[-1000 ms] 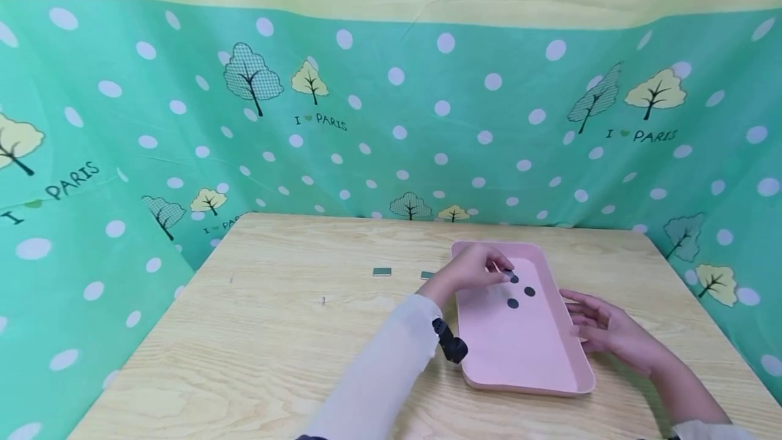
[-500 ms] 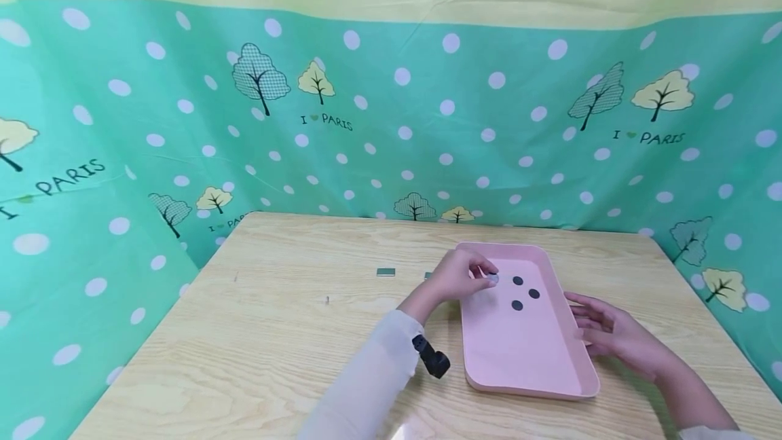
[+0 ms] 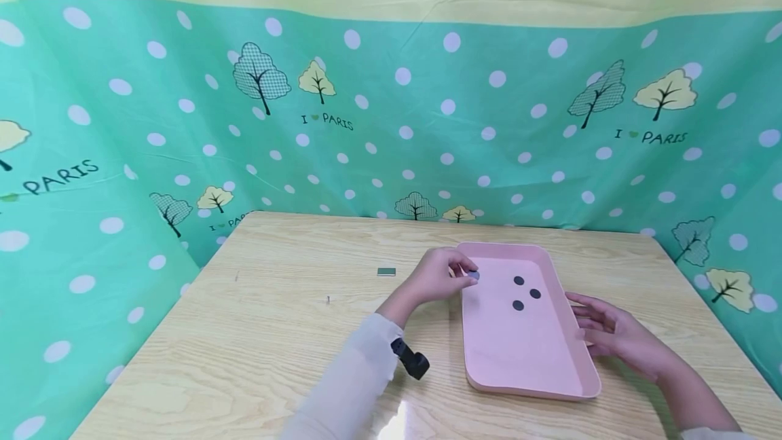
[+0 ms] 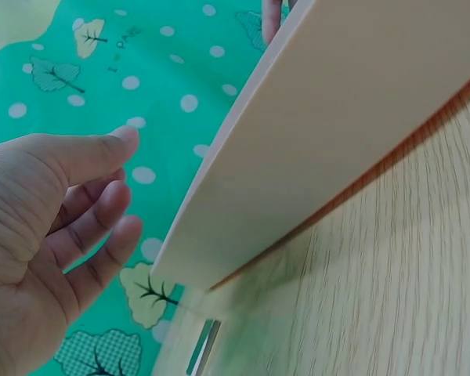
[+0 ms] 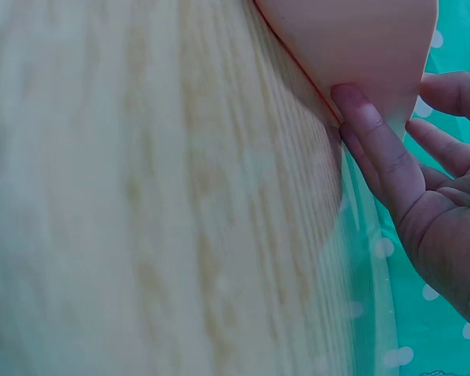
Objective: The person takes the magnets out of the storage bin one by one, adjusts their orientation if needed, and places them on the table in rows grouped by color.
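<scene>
L hand (image 3: 436,276) pinches a grey disc (image 3: 474,276) btwn thumb & fingertips at the L side of the pink tray (image 3: 525,352), nr its far corner, per head view; L wrist view hides the disc & shows the lower fingers loosely bent, outside the tray's L wall; black device (image 3: 411,358) on that wrist, pale sleeve (image 3: 348,365) below it, both L of tray; R hand (image 3: 620,337) at tray's R long side, fingers relaxed & spread, tips touching its outer wall; three dark discs (image 3: 535,294) lie flat on tray floor, far half, close together but apart; small green rectangle (image 3: 386,271) w/ pale edge sits L of tray, level w/ its far half; wooden table (image 3: 263,345) under tray; green dotted cloth (image 3: 391,107) w/ trees & "PARIS" lettering hangs behind tray.
</scene>
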A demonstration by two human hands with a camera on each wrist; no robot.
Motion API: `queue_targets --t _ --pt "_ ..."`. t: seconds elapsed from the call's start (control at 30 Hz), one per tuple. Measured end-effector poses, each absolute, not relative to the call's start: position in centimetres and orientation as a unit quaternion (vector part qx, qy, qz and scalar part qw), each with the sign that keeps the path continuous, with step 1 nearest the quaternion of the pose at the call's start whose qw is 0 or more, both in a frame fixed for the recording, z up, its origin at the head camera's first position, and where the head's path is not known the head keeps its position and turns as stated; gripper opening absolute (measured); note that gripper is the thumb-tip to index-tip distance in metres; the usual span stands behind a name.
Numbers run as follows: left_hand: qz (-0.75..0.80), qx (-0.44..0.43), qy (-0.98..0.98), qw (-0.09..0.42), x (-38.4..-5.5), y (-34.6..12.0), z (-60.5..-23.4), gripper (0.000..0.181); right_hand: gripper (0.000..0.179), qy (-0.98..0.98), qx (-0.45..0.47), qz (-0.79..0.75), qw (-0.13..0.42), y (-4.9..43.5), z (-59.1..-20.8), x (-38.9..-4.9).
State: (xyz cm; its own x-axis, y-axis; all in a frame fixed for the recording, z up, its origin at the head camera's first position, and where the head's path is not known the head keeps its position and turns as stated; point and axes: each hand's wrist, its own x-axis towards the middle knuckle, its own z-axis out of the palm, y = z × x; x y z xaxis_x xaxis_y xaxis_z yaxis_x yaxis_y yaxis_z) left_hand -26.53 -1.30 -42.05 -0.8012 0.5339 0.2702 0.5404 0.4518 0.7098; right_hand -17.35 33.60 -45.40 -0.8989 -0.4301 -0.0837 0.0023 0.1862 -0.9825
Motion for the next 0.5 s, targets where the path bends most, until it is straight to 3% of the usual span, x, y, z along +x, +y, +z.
queue_targets --t 0.5 --pt "-0.44 -0.319 -0.839 0.016 -26.0 -4.4 -42.4 0.017 0.055 0.738 -0.156 -0.632 0.177 33.7 -45.5 -17.4"
